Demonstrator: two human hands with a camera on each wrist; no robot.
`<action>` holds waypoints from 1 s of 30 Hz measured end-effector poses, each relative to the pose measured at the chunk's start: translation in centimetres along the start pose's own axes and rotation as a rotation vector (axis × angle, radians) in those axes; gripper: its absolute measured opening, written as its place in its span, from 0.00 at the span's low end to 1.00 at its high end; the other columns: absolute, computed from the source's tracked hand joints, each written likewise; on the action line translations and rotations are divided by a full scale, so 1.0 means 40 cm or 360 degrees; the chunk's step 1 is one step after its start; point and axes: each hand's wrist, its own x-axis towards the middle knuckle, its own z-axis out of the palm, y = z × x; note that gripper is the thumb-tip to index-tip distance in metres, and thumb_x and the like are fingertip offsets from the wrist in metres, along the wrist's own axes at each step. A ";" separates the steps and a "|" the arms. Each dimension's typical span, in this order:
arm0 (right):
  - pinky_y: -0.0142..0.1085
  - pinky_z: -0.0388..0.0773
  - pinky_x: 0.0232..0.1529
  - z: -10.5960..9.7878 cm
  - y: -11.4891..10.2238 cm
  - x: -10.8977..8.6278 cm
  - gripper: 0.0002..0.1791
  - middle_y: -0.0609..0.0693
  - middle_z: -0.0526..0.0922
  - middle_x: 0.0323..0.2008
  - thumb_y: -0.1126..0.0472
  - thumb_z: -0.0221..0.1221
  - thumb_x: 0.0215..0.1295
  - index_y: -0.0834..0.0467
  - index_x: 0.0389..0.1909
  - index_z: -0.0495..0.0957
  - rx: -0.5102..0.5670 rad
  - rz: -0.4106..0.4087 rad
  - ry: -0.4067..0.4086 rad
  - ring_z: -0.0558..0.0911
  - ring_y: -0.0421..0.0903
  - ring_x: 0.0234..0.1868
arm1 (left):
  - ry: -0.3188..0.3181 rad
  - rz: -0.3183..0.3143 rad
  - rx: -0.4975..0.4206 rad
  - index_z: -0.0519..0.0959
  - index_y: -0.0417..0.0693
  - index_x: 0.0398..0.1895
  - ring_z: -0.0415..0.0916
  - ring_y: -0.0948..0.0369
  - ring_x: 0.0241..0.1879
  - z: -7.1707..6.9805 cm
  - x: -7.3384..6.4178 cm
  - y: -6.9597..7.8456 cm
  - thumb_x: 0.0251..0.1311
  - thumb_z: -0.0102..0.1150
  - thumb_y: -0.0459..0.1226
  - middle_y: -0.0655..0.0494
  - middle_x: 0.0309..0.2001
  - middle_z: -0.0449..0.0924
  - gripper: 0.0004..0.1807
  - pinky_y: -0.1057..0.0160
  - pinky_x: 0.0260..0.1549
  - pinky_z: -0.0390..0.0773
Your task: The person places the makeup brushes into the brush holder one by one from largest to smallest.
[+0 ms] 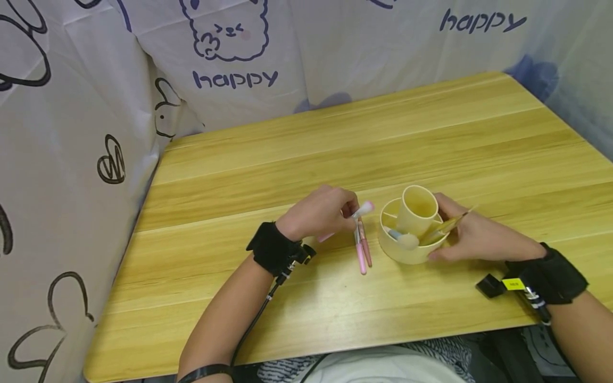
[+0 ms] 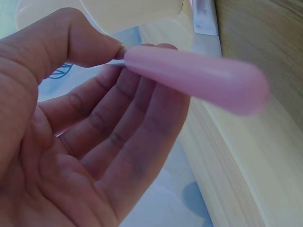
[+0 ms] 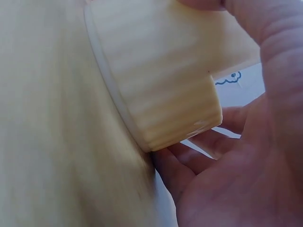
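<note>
My left hand (image 1: 322, 211) pinches a makeup brush (image 1: 365, 208) between thumb and fingertips. Its bristles are white and pink; the rounded pink handle (image 2: 203, 80) points out of the grip in the left wrist view. Just right of this hand, a cream round brush holder (image 1: 401, 255) stands on the table, with a taller cup (image 1: 413, 221) rising from its middle. My right hand (image 1: 471, 235) holds the holder's right side, thumb in front and fingers behind. A pale-headed brush (image 1: 406, 240) and a thin yellowish item (image 1: 442, 229) lean in the outer compartments.
Two more brushes, one with a light pink handle (image 1: 361, 258) and one with a darker pink handle (image 1: 366, 250), lie side by side under the left hand. The wooden table (image 1: 287, 159) meets a white printed cloth (image 1: 335, 48) at the back and left.
</note>
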 end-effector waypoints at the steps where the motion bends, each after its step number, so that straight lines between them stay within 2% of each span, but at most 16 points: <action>1: 0.23 0.74 0.56 0.000 0.000 0.000 0.57 0.47 0.73 0.67 0.53 0.76 0.57 0.35 0.80 0.49 0.0017 -0.0018 -0.0004 0.75 0.29 0.60 | -0.0001 0.0001 -0.0007 0.83 0.45 0.43 0.75 0.66 0.23 0.000 0.000 0.000 0.64 0.64 0.36 0.55 0.39 0.87 0.06 0.70 0.34 0.78; 5: 0.20 0.72 0.57 0.003 -0.002 -0.002 0.59 0.46 0.72 0.69 0.54 0.77 0.55 0.33 0.80 0.48 0.0033 -0.0010 0.0010 0.73 0.28 0.62 | 0.0004 0.0009 -0.0007 0.83 0.45 0.43 0.72 0.66 0.20 0.001 0.000 0.000 0.64 0.64 0.35 0.54 0.40 0.87 0.07 0.71 0.33 0.78; 9: 0.17 0.67 0.59 0.008 -0.002 -0.002 0.63 0.46 0.70 0.73 0.54 0.79 0.52 0.30 0.81 0.46 0.0063 0.0050 0.0030 0.70 0.24 0.65 | 0.0008 0.0011 0.0015 0.83 0.45 0.44 0.74 0.67 0.23 0.002 0.001 0.000 0.64 0.65 0.36 0.55 0.40 0.87 0.07 0.71 0.34 0.77; 12: 0.15 0.66 0.60 0.008 0.000 -0.001 0.63 0.48 0.70 0.74 0.53 0.78 0.54 0.29 0.81 0.44 0.0079 0.0071 0.0017 0.69 0.23 0.65 | 0.0010 0.0012 0.0025 0.83 0.45 0.44 0.75 0.66 0.24 0.001 0.001 0.002 0.64 0.65 0.36 0.55 0.40 0.88 0.07 0.72 0.34 0.77; 21: 0.18 0.70 0.59 0.003 -0.003 -0.001 0.60 0.49 0.73 0.71 0.52 0.76 0.58 0.33 0.82 0.45 0.0020 0.0027 0.0000 0.72 0.24 0.62 | 0.0017 0.0024 0.0028 0.84 0.44 0.44 0.78 0.63 0.31 0.001 0.003 0.003 0.64 0.66 0.36 0.54 0.39 0.87 0.08 0.71 0.35 0.78; 25: 0.20 0.72 0.59 0.003 -0.004 -0.001 0.59 0.49 0.72 0.71 0.52 0.76 0.58 0.35 0.82 0.46 -0.0007 0.0008 0.0007 0.73 0.25 0.62 | 0.0018 0.0037 0.0020 0.84 0.44 0.43 0.76 0.65 0.28 0.001 0.002 0.001 0.65 0.65 0.36 0.54 0.39 0.87 0.07 0.72 0.33 0.77; 30: 0.22 0.73 0.58 0.002 -0.005 -0.004 0.60 0.50 0.73 0.71 0.48 0.76 0.57 0.34 0.82 0.45 -0.0087 0.0060 0.0005 0.75 0.28 0.61 | 0.0015 0.0054 0.0014 0.84 0.44 0.44 0.74 0.66 0.24 0.002 -0.001 0.001 0.66 0.65 0.36 0.53 0.39 0.88 0.07 0.73 0.28 0.76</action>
